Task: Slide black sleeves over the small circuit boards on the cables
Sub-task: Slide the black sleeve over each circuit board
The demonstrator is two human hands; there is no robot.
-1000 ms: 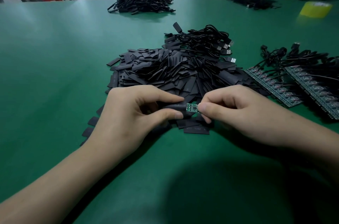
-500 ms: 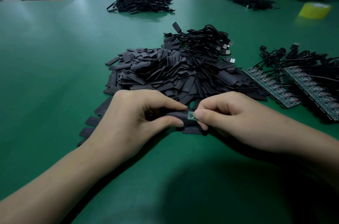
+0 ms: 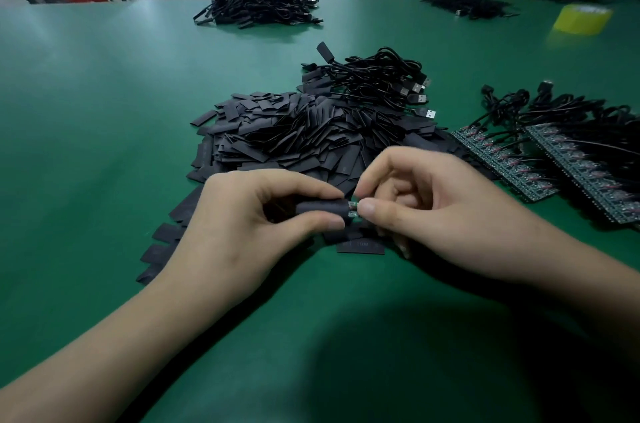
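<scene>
Sleeve (image 3: 322,208) slid further over board (image 3: 352,210), left hand (image 3: 242,228) gripping, right hand (image 3: 436,211) pinching

Bare green table (image 3: 86,145) lies wide open on the left and nearest the person. Straight ahead, the heap of black sleeves (image 3: 294,138) blocks the way, a tangle of USB cables (image 3: 377,79) behind it. On the right, rows of circuit boards (image 3: 502,163) crowd in near the right hand (image 3: 436,211). Clear table separates these from the far cable heap (image 3: 263,0).

light: dim, overhead | glare: far-left worktop (image 3: 104,52) | shadow: near edge (broad, dark) | blur: background soft, corners bowed
</scene>
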